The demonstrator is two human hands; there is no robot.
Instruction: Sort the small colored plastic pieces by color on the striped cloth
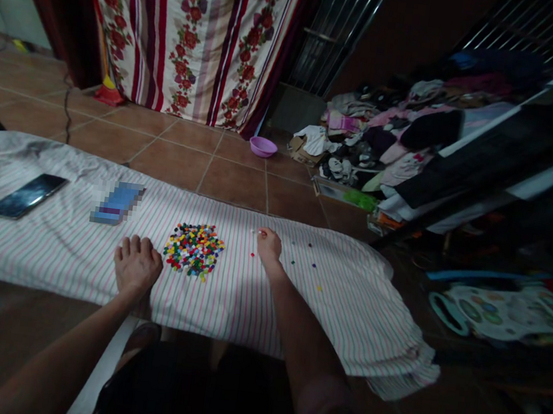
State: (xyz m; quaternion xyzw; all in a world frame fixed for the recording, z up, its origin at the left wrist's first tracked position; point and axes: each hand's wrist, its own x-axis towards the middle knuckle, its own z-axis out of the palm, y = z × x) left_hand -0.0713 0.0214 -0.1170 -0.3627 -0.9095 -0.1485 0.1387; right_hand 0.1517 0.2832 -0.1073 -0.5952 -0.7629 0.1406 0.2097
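A heap of small multicoloured beads [194, 249] lies on the striped cloth [230, 295]. Just left of it, my left hand [137, 264] rests palm down, its fingers lying on the cloth and holding nothing. To the right of the heap, my right hand [268, 245] is pinched close to the surface. Something small and reddish shows at its fingertips, apparently a bead. A white bead [253, 232] sits just left of those fingertips, and a red bead [252, 255] lies below it. Several single beads, among them a yellow one [319, 288], are spread out farther right.
A dark phone [28, 195] and a blurred-out blue device [118, 203] lie on the left of the cloth. Behind are a floral curtain [187, 35], a purple basin [263, 147] on the tiled floor and a clothes pile [381, 129]. A dark frame crosses the right side.
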